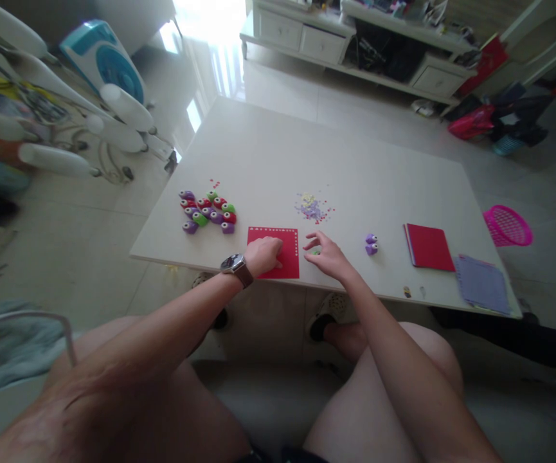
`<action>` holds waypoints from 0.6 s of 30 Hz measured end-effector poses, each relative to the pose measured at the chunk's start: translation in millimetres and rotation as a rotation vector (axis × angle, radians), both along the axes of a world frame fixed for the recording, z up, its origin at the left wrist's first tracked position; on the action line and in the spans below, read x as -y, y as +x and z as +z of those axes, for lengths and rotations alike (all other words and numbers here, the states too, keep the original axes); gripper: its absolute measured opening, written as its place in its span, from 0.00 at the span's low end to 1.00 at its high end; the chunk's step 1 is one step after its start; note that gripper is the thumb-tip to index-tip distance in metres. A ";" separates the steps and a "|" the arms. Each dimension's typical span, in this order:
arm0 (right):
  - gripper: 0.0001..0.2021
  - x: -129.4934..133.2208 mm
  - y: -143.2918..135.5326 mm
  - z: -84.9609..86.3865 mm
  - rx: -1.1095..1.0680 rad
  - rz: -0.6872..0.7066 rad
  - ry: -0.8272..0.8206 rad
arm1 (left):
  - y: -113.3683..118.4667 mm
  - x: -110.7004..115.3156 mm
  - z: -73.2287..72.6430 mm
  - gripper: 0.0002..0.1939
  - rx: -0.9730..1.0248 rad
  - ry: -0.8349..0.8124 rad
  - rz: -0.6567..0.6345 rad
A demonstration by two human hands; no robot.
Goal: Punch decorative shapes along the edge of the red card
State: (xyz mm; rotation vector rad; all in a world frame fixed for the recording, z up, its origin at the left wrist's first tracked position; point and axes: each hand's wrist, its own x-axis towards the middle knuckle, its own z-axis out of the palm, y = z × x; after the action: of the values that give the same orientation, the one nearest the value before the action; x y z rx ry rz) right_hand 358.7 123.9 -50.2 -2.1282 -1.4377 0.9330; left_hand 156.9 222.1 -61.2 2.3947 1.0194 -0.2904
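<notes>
A red paper sheet (287, 267) with small holes punched along its top and right edges lies at the table's near edge. My left hand (264, 254) rests on the sheet with its fingers bent; whether it holds anything is hidden. Just right of the sheet, my right hand (324, 254) has its fingers apart, above a small green object (315, 253) on the table. Beyond it sits a pile of purple, yellow and red paper bits (311, 207). Several purple, red and green craft punches (204, 203) are grouped on the left.
On the white table (355, 161) stand two purple punches (371, 244). Farther right are a red paper stack (429, 247) and purple sheets (483, 284). A pink basket (508, 226) is past the right edge.
</notes>
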 end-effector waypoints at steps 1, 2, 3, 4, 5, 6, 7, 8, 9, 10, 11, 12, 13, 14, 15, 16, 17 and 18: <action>0.22 0.2 -0.6 -0.5 -0.017 0.004 -0.014 | 0.0 0.0 -0.2 0.09 0.003 0.000 0.000; 0.22 0.2 -1.1 -0.8 -0.018 0.003 -0.021 | -0.1 0.0 -0.5 0.09 0.006 0.001 0.001; 0.23 0.2 -1.5 -1.0 -0.001 -0.004 -0.021 | -0.1 0.0 -0.7 0.09 0.008 0.002 0.001; 0.23 0.0 -1.6 -1.1 0.030 -0.019 -0.015 | -0.2 -0.2 -0.8 0.09 0.010 0.003 0.001; 0.24 -0.2 -1.4 -1.2 0.070 -0.040 -0.004 | -0.2 -0.3 -1.0 0.09 0.010 0.003 0.000; 0.24 -0.5 -1.0 -1.3 0.109 -0.062 0.010 | -0.3 -0.4 -1.0 0.10 0.009 0.002 -0.003; 0.24 -0.7 -0.2 -1.6 0.139 -0.080 0.026 | -0.3 -0.5 -1.1 0.10 0.007 0.001 -0.004; 0.24 -0.9 0.6 -2.1 0.156 -0.091 0.038 | -0.2 -0.5 -1.1 0.10 0.004 0.001 -0.003; 0.24 -1.1 1.5 -2.7 0.160 -0.094 0.047 | -0.1 -0.3 -1.0 0.10 0.002 0.001 -0.001; 0.23 -1.2 2.2 -3.5 0.156 -0.089 0.053 | 0.1 0.0 -0.9 0.10 0.000 0.000 0.002; 0.22 -1.3 2.8 -4.2 0.150 -0.081 0.055 | 0.4 0.4 -0.8 0.11 0.000 -0.002 0.006; 0.21 -1.4 3.0 -4.9 0.144 -0.072 0.054 | 0.8 0.9 -0.6 0.11 0.000 -0.003 0.008; 0.21 -1.4 2.9 -5.6 0.138 -0.064 0.051 | 1.2 1.5 -0.4 0.11 0.002 -0.005 0.009; 0.20 -1.4 2.5 -6.1 0.130 -0.056 0.044 | 1.7 1.9 -0.2 0.10 0.004 -0.007 0.009; 0.19 -1.3 2.1 -6.7 0.122 -0.048 0.034 | 2.1 2.3 0.0 0.10 0.005 -0.009 0.009; 0.17 -1.2 1.7 -7.5 0.116 -0.040 0.020 | 2.3 2.6 0.0 0.10 0.006 -0.011 0.008; 0.16 -1.1 1.6 -8.4 0.115 -0.033 0.007 | 2.5 2.6 -0.1 0.10 0.008 -0.012 0.006; 0.15 -1.1 2.0 -9.8 0.121 -0.027 -0.002 | 2.6 2.6 -0.2 0.10 0.008 -0.015 0.004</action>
State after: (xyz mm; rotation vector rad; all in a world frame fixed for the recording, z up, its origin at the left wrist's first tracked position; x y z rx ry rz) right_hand 360.7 125.0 -60.0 -2.2344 -1.4610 0.8078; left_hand 159.5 219.5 -61.4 2.3784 1.0153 -0.2849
